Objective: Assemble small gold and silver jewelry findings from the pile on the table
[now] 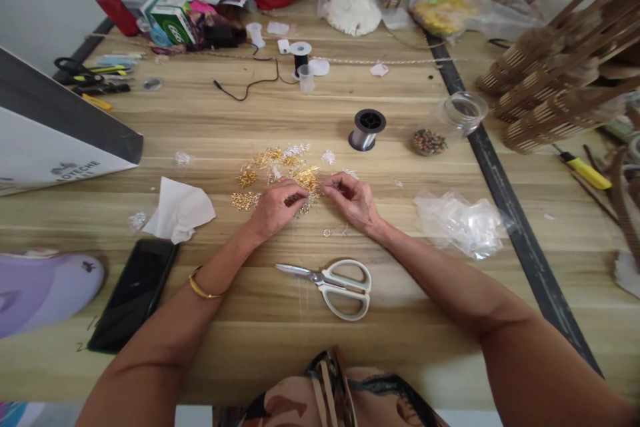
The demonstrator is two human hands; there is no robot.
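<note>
Gold and silver jewellery findings [270, 159] lie in small piles on the wooden table, just beyond my hands. My left hand [276, 205] is closed in a pinch at the near edge of the piles; what its fingertips hold is too small to make out. Facing it, a short gap to the right, my right hand [354, 200] also pinches, with its fingertips over the silver bits. A short silver chain with a ring [336, 231] rests beneath my right hand. Closer to me lie white-handled scissors [330, 285], blades pointing left.
A spool of wire [367, 130] stands beyond my right hand, near a clear jar of beads [431, 141]. Clear plastic bags [460, 221] lie on the right. To the left are a white tissue [181, 210], a phone [134, 297] and a box [60, 130]. Woven baskets [555, 93] crowd the far right.
</note>
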